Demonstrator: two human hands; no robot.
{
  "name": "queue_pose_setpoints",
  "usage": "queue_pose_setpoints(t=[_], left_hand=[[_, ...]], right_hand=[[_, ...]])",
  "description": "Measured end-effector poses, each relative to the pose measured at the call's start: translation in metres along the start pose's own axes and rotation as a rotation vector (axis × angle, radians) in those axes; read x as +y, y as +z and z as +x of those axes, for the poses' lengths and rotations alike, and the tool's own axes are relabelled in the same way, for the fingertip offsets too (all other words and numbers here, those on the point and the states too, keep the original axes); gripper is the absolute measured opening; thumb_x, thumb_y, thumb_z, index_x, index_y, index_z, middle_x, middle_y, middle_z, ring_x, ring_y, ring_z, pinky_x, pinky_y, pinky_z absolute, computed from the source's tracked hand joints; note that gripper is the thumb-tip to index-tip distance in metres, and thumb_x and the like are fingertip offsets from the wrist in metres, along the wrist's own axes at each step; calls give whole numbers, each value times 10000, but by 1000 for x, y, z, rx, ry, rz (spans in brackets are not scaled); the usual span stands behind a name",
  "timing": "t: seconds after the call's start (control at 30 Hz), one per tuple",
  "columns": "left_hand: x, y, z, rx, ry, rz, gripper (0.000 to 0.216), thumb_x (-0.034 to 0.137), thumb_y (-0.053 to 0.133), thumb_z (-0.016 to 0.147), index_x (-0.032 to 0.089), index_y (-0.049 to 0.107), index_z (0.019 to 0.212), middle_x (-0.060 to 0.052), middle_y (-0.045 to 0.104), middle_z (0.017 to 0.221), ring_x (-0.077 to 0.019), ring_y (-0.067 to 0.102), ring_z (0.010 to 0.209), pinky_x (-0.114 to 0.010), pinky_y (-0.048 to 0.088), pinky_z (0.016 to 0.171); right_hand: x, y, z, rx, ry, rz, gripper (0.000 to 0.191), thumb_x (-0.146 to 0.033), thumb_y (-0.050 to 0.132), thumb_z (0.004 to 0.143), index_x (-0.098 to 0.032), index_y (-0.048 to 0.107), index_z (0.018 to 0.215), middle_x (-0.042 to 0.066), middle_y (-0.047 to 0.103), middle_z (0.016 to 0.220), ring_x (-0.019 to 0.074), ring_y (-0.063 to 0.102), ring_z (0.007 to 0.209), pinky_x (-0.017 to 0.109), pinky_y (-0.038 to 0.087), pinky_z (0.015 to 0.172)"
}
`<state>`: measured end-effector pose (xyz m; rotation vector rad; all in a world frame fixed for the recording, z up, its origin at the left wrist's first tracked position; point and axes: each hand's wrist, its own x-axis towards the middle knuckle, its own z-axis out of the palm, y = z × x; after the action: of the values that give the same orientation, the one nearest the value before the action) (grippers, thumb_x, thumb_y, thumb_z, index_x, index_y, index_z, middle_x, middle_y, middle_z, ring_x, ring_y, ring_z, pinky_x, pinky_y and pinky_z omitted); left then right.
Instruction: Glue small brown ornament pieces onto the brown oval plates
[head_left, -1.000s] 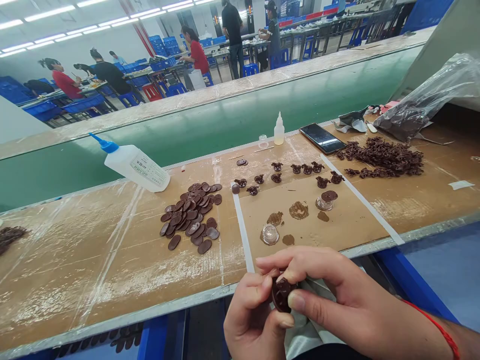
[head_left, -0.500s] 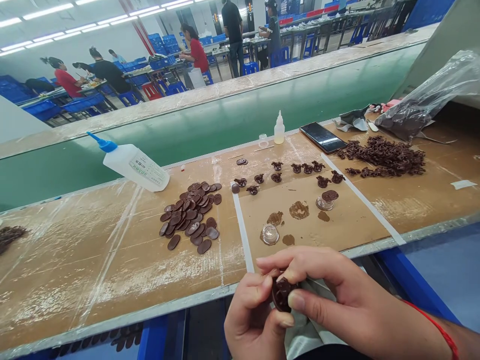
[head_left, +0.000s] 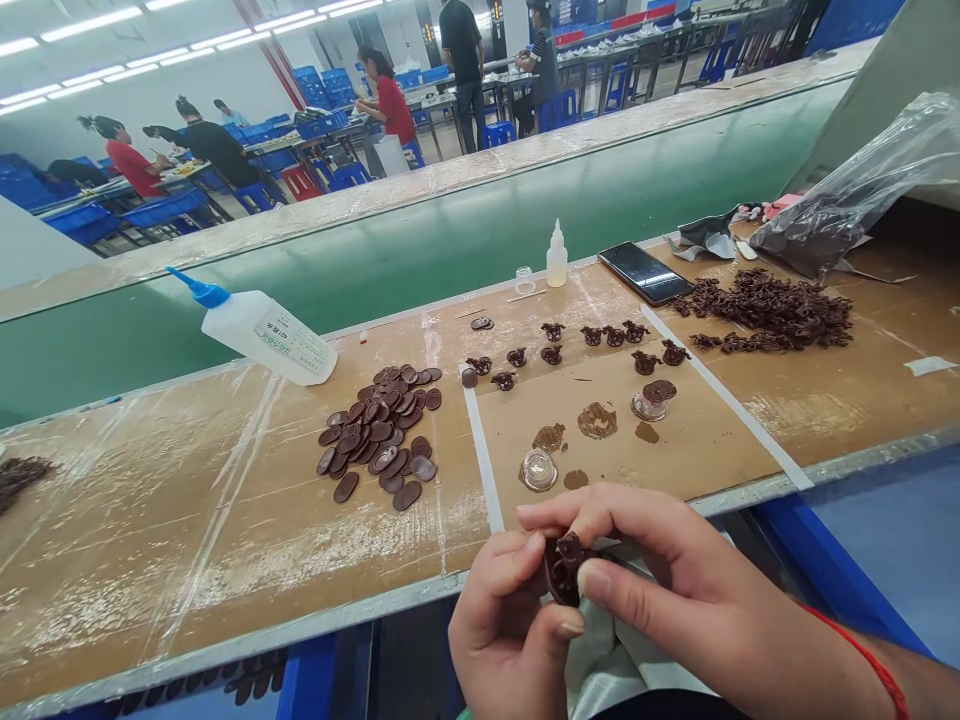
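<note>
Close to the table's front edge, my left hand pinches a dark brown oval disc by its rim. Against the disc's face is a small knobbly brown piece, which my right hand grips between thumb and fingers. Whether the two parts are joined is hidden by the fingers. Several similar assembled pieces stand in loose rows beyond my hands. A pile of brown oval discs lies to the left, and a heap of knobbly brown parts to the right.
Two small clear round dishes, one nearer and one with a disc on top, sit among wet stains. A small dropper bottle, a phone and a tilted blue-capped bottle stand farther back. People work at distant tables.
The knobbly piece and disc have turned slightly in my fingers, and my right index finger has eased back, showing more of the piece. Nothing on the table has moved.
</note>
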<state>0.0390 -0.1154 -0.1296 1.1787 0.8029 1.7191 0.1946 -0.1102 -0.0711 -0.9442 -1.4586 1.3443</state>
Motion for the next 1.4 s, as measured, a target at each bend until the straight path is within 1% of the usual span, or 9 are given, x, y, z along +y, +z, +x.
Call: queue_pose_setpoints(t=[0.17,0.33,0.47,0.57,0.73,0.9,1.0,1.2,1.4], left_hand=[[1,-1,-2,-19,-25,-11,345,397,860,817,254,817,1128,-36,808,986,-174,786,885,-218,646,794],[2,1,-2,-19,-37,-16,339,386,865,814,257,818,1124,-38,812,978,-177,791,865,-223,651,782],[2,4,0,0,-38,-28,314,370,882,798,255,831,1085,-27,818,915,-149,785,803,-190,641,754],[1,5,-1,23,-75,-51,309,358,898,779,270,837,1069,-36,833,930,-157,797,814,-186,641,754],[-2,6,-1,69,-225,-112,367,298,905,778,313,817,1134,-51,850,1030,-189,811,932,-205,633,841],[-5,11,4,68,-255,-243,274,273,914,760,298,842,1023,-42,843,1007,-186,798,924,-234,639,837],[-8,16,6,90,-313,-303,271,254,930,733,282,843,987,-42,841,1019,-202,798,945,-252,644,842],[0,32,10,51,-328,-360,218,287,942,718,262,845,911,-34,829,955,-172,792,889,-220,639,822],[11,37,12,-99,-193,-326,202,311,865,827,289,832,1026,-6,803,993,-128,777,901,-167,621,832]], right_hand=[[0,-2,1,-9,60,47,72,-210,643,998,-275,628,1025,4,738,1297,173,686,1199,339,525,1062],[0,-2,1,10,51,29,88,-198,642,991,-282,630,1016,-12,750,1274,159,697,1178,311,540,1042],[0,-3,0,56,-80,-69,185,-170,675,963,-319,649,1070,-39,753,1281,137,706,1193,273,552,1038],[0,-4,1,121,-195,-207,224,-149,704,936,-304,688,1097,-10,755,1291,138,699,1220,240,545,1052],[-4,-5,6,170,-392,-591,254,-89,614,942,-174,777,1117,105,734,1325,177,690,1238,240,544,1073],[-14,-9,11,170,-602,-866,383,-9,539,867,-36,750,1186,192,730,1303,236,686,1253,310,572,1081],[-19,-13,14,189,-704,-983,344,-23,577,871,-9,746,1170,210,740,1276,279,706,1223,357,590,1071],[-26,-19,11,263,-796,-1002,335,26,563,851,-25,749,1125,205,768,1214,295,719,1202,395,608,1063],[-26,-28,0,202,-807,-931,388,12,597,879,-78,661,1251,198,736,1290,281,649,1308,436,575,1108]])
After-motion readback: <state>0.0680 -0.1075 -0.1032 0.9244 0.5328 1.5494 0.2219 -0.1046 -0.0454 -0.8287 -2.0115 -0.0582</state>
